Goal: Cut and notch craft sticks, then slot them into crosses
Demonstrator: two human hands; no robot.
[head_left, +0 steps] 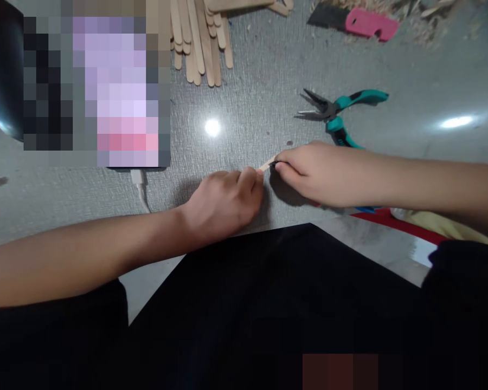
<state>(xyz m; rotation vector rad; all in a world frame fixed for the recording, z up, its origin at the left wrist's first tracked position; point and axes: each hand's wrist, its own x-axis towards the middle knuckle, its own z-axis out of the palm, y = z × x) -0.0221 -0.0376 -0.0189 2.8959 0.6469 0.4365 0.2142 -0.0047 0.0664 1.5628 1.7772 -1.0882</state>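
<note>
A pale wooden craft stick (pixel 267 164) spans the small gap between my hands. My left hand (pixel 231 200) is closed, pinching the stick's near end between thumb and fingers. My right hand (pixel 313 168) is also closed, at the stick's other end. A small dark tip (pixel 274 163) shows at its fingertips against the stick; the rest of that object is hidden in the hand, so its kind is unclear. Just beyond the right wrist lie long-nose pliers (pixel 329 111) with teal and black handles, jaws apart and pointing left.
Craft sticks (pixel 203 43) lie heaped at the top middle. A pink-handled cutter blade (pixel 370 23) rests at the top right beside wood shavings (pixel 427 21). On the left, a blurred-out device has a white cable (pixel 139 184) plugged in. The table's edge (pixel 166 265) runs below my forearms.
</note>
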